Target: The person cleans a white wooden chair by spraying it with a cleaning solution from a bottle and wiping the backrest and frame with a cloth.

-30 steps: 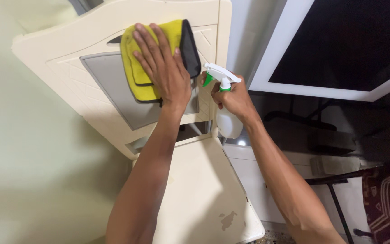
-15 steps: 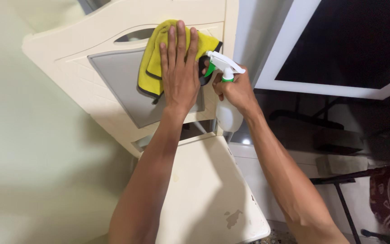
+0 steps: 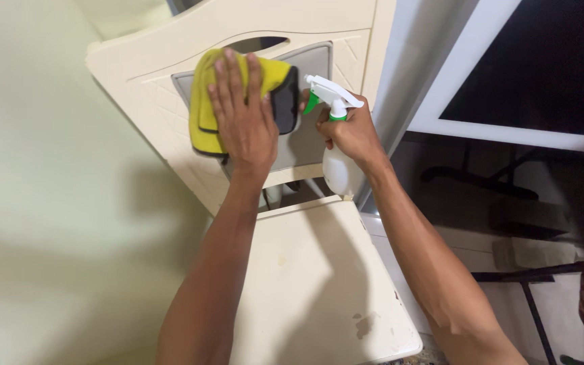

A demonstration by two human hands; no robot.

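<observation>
My left hand (image 3: 241,118) lies flat on a folded yellow cloth with a dark edge (image 3: 204,111), pressing it against the grey panel (image 3: 305,64) in the backrest of a cream plastic chair (image 3: 312,284). Just to its right, my right hand (image 3: 353,132) grips the neck of a white spray bottle with a green trigger (image 3: 336,172), nozzle pointing left toward the cloth. The bottle's body hangs below my fist, in front of the chair's right post.
A pale green wall fills the left side. A dark screen in a white frame (image 3: 542,67) stands at the upper right. Below it are a dark stand and a black metal leg (image 3: 535,311). The chair seat has a chipped spot (image 3: 363,326).
My left hand has slid the cloth leftward across the grey panel. The view has shifted, so the chair sits further right. My right hand keeps the bottle beside the panel.
</observation>
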